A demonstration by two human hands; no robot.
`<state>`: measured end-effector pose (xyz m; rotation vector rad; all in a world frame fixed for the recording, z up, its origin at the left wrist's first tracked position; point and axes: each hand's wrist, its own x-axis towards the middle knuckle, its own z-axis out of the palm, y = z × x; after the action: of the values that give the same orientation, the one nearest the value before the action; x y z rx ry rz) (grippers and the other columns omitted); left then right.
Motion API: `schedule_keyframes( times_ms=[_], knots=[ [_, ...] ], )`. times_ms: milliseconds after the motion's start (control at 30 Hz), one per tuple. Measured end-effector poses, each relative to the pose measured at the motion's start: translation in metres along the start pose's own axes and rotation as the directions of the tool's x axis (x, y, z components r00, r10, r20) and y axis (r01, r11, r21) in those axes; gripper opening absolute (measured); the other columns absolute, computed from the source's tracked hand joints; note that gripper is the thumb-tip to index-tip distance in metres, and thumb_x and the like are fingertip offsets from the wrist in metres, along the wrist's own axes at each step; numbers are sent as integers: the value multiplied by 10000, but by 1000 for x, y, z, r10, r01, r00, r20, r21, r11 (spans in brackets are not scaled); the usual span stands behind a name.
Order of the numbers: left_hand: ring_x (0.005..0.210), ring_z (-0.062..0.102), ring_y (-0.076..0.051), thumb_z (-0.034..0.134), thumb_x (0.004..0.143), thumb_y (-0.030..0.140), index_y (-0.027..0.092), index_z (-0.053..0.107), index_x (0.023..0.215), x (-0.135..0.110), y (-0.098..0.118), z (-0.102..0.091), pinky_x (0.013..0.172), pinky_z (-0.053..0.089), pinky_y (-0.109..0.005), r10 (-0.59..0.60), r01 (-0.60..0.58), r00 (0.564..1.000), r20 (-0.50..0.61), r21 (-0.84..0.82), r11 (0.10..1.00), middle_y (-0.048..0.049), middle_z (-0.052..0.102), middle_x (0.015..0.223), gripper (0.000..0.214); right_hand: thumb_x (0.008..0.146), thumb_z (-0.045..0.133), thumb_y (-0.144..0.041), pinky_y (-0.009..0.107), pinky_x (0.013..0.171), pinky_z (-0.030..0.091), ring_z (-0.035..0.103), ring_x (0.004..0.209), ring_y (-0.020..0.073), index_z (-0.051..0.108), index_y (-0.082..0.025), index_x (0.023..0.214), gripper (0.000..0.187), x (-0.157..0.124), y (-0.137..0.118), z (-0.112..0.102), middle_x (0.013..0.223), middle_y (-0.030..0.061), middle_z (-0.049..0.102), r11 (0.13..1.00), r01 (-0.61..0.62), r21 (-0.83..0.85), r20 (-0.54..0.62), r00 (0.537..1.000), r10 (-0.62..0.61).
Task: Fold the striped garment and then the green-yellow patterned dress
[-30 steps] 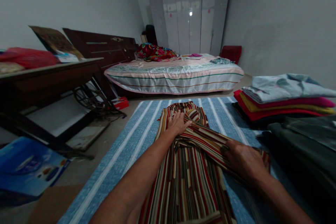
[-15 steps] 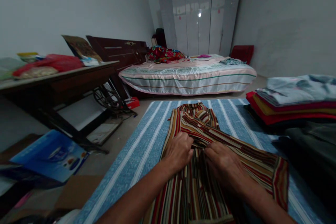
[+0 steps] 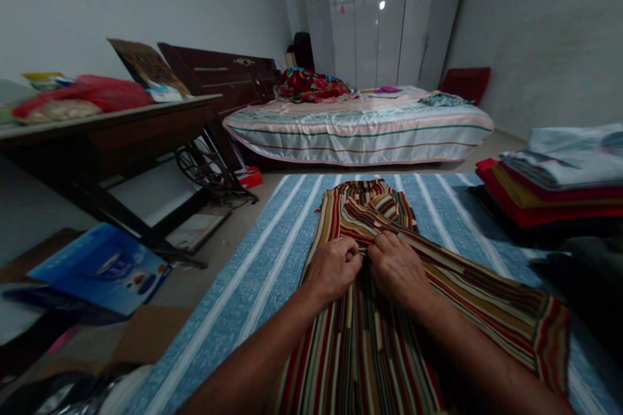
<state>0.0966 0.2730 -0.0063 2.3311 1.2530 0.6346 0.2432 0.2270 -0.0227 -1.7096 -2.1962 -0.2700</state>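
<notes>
A striped garment (image 3: 370,343) in red, brown and cream lies lengthwise on a blue cloth with white stripes (image 3: 263,272). One sleeve is folded across its chest and trails off to the right. My left hand (image 3: 333,267) and my right hand (image 3: 396,266) sit side by side at the garment's middle, fingers curled and pinching the folded sleeve's edge.
A stack of folded clothes (image 3: 555,181) stands at the right, with dark fabric (image 3: 594,285) in front of it. A dark wooden table (image 3: 107,136) is at the left, a blue box (image 3: 102,266) on the floor below. A bed (image 3: 360,126) and white wardrobe (image 3: 384,13) stand behind.
My left hand came back from the collar and my right hand came in from the sleeve end; both now meet at the garment's middle. The view has shifted slightly.
</notes>
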Motion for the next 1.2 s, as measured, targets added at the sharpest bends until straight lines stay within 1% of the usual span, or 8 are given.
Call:
schedule_keyframes(
  times_ms=[100, 167, 300, 467, 700, 933, 1067, 1200],
  knots=[
    [563, 503, -91, 585, 732, 229, 163, 594, 684, 6, -3, -4, 536, 381, -198, -98, 97, 995, 11, -276, 956, 34, 557, 614, 82, 855, 507, -135, 348, 739, 347, 504, 903, 242, 637, -162, 780, 152, 5, 1, 3, 868, 86, 610, 999, -6, 40, -42, 999, 7],
    [507, 485, -76, 583, 728, 240, 159, 592, 686, 8, -6, -9, 490, 370, -184, -162, 160, 986, 28, -378, 912, 47, 539, 578, 91, 851, 497, -131, 334, 729, 346, 515, 860, 223, 634, -163, 757, 169, 6, 2, 6, 840, 77, 614, 997, -34, 69, -62, 997, 39],
    [379, 440, -54, 557, 724, 216, 165, 555, 692, 8, -12, -16, 385, 305, -156, -272, 319, 948, 168, -457, 830, 80, 486, 485, 61, 832, 486, -134, 307, 700, 346, 523, 780, 195, 624, -175, 717, 184, 5, 4, 15, 767, 52, 604, 986, -71, 148, -75, 994, 82],
    [357, 459, -57, 533, 678, 129, 170, 520, 679, 6, -17, -11, 360, 337, -145, -284, 419, 899, 334, -458, 784, 92, 480, 452, 43, 823, 486, -152, 283, 710, 370, 560, 819, 192, 645, -182, 778, 168, 2, 9, 21, 796, 41, 620, 938, -151, 313, -47, 984, 174],
    [378, 481, -65, 602, 632, 204, 171, 524, 701, 6, -31, -9, 368, 360, -152, -231, 429, 881, 412, -495, 756, 84, 513, 468, 110, 809, 486, -143, 302, 730, 405, 560, 837, 213, 630, -177, 793, 148, 1, 11, 22, 804, 54, 613, 930, -161, 329, -25, 984, 179],
    [388, 430, -57, 677, 619, 358, 172, 509, 678, 5, -31, -14, 398, 330, -169, -141, 403, 869, 475, -513, 758, 84, 494, 475, 257, 779, 548, -165, 376, 876, 420, 504, 1033, 248, 622, -191, 1043, 276, -2, 10, 19, 1097, 97, 574, 916, 177, 359, -169, 978, -123],
    [441, 380, -57, 713, 582, 378, 165, 515, 622, 6, -28, -14, 426, 275, -182, -103, 331, 876, 471, -432, 839, 87, 447, 485, 293, 820, 518, -174, 383, 879, 437, 515, 1027, 245, 656, -180, 937, 181, -1, 11, 21, 1065, 109, 591, 913, 184, 365, -197, 973, -117],
    [490, 395, -72, 728, 537, 319, 162, 538, 580, 9, -29, -12, 462, 260, -198, -85, 259, 880, 467, -321, 911, 82, 443, 493, 250, 852, 460, -130, 344, 859, 455, 536, 982, 216, 661, -177, 822, 209, -1, 14, 25, 984, 95, 619, 917, 138, 375, -205, 977, -63]
  ],
)
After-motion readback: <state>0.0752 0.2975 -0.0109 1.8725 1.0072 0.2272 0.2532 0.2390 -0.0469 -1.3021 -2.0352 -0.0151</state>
